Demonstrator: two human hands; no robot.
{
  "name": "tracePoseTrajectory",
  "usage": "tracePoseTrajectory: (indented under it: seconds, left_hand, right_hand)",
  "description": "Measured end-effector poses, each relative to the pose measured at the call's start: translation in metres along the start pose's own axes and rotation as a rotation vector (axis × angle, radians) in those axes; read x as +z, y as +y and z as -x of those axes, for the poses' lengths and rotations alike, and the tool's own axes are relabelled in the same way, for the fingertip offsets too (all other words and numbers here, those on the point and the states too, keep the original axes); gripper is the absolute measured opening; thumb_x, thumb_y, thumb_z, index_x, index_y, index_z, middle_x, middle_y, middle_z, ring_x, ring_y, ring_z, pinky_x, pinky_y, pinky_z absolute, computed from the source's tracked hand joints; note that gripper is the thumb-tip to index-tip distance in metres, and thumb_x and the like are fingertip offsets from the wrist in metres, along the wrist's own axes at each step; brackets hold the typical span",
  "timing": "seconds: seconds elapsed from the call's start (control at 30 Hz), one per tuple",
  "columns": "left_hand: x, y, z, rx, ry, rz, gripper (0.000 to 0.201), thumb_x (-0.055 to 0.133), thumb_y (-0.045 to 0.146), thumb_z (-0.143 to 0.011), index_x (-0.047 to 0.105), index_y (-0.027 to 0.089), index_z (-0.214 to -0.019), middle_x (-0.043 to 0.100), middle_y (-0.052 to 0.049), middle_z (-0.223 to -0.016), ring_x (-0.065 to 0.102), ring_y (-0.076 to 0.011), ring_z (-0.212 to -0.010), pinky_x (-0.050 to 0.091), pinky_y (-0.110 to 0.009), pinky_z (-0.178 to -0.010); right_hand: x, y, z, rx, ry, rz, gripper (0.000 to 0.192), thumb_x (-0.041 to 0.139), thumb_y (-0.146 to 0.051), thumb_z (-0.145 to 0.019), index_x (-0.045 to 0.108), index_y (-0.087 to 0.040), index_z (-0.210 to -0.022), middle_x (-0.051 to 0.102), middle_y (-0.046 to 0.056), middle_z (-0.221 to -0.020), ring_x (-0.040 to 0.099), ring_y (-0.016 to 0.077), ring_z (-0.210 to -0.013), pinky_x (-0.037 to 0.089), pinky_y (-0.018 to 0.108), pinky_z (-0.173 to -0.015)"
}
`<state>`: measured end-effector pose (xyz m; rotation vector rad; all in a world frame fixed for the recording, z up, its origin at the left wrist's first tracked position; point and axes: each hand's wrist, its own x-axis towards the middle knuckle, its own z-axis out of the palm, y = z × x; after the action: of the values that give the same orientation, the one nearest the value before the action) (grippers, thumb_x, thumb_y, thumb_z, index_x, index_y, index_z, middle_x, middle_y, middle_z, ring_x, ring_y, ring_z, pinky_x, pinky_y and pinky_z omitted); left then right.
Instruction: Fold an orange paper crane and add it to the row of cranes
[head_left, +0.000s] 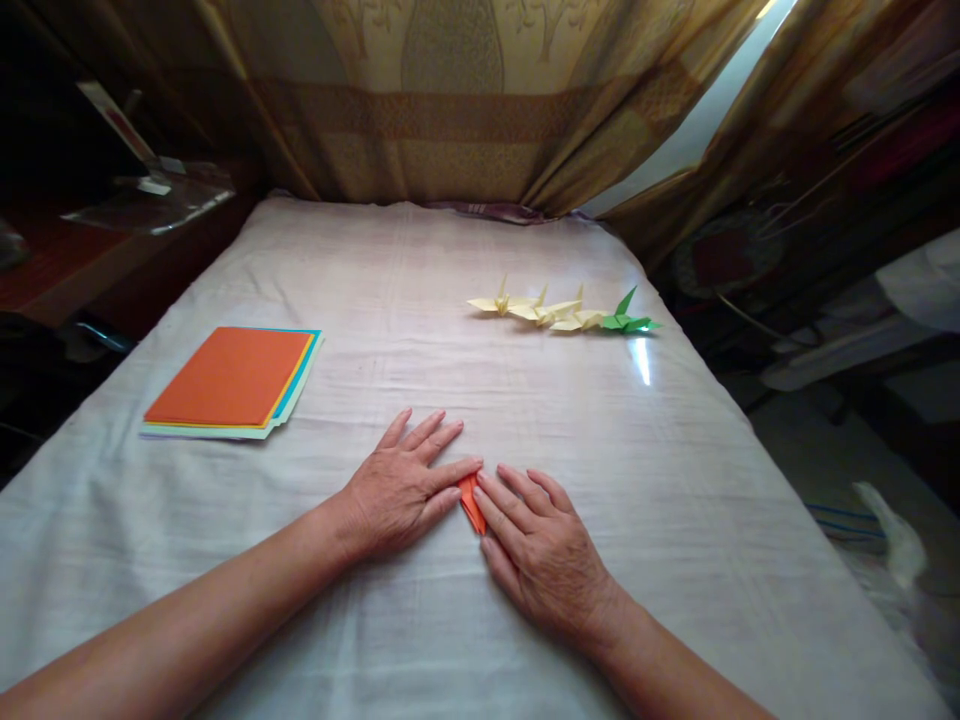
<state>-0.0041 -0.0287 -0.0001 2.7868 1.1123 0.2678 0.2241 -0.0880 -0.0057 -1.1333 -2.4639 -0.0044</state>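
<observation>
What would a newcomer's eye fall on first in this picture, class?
First, the two bare hands pressed flat at the near middle of the white cloth-covered table: the left hand and the right hand pin a small folded orange paper between them. Next, the stack of coloured paper sheets with an orange top sheet at the left, and the row of yellow and green folded paper cranes at the far right.

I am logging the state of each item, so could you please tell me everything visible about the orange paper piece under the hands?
The orange paper piece is small, folded and flat, looking like thin craft paper. Only a narrow pointed strip shows, lying on the white cloth between the two hands. The left hand presses on it from one side and the right hand from the other, their fingers covering most of it, so its full shape cannot be told.
</observation>
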Motion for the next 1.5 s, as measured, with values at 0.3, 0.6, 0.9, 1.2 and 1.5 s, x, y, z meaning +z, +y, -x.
tracePoseTrajectory:
  seconds: [0.3,0.6,0.9,1.2,1.5]
  left_hand:
    - [-0.002,-0.008,0.016,0.0,-0.058,-0.072,0.049,0.044,0.052,-0.097,0.037,0.046,-0.145,0.039,-0.007,-0.154,0.035,-0.0315,-0.141,0.016,-0.057,-0.114]
    - [-0.006,0.01,0.026,0.14,0.029,-0.103,0.048,0.039,0.047,-0.1,0.045,0.027,-0.143,0.048,0.0,-0.148,0.034,-0.0217,-0.141,-0.009,-0.044,-0.119]
    - [-0.005,0.009,0.025,0.097,0.047,-0.016,0.044,0.043,0.045,-0.099,0.048,0.029,-0.14,0.058,0.001,-0.139,0.041,-0.0214,-0.137,-0.006,-0.043,-0.12]
    - [-0.009,0.021,0.015,-0.009,0.108,0.136,0.034,0.05,0.034,-0.095,0.06,0.026,-0.127,0.066,-0.002,-0.129,0.055,-0.0287,-0.124,0.014,-0.055,-0.116]
    - [-0.003,0.026,0.008,-0.069,0.215,0.18,0.026,0.051,0.038,-0.097,0.066,0.026,-0.115,0.072,-0.001,-0.115,0.061,-0.0242,-0.114,0.02,-0.052,-0.115]
  right_hand:
    - [0.002,-0.002,0.003,0.017,-0.011,0.01,0.039,0.049,-0.025,-0.093,0.06,-0.017,-0.129,0.061,0.005,-0.134,0.051,0.0259,-0.124,0.029,0.043,-0.108]
    - [0.005,-0.004,0.004,0.011,0.015,0.024,0.04,0.049,-0.024,-0.092,0.059,-0.016,-0.13,0.061,0.007,-0.134,0.053,0.0243,-0.123,0.033,0.042,-0.107]
    - [-0.002,0.003,-0.006,-0.105,-0.034,-0.007,0.036,0.053,-0.024,-0.091,0.062,-0.015,-0.124,0.065,0.011,-0.127,0.059,0.0251,-0.116,0.04,0.044,-0.104]
    - [-0.003,0.012,-0.005,0.029,0.052,-0.24,0.03,0.055,-0.022,-0.092,0.062,-0.021,-0.122,0.069,0.009,-0.121,0.062,0.0216,-0.112,0.048,0.039,-0.094]
    - [-0.003,0.013,-0.008,0.072,0.087,-0.322,0.034,0.06,-0.021,-0.088,0.061,-0.023,-0.121,0.067,0.008,-0.125,0.062,0.0194,-0.113,0.046,0.037,-0.094]
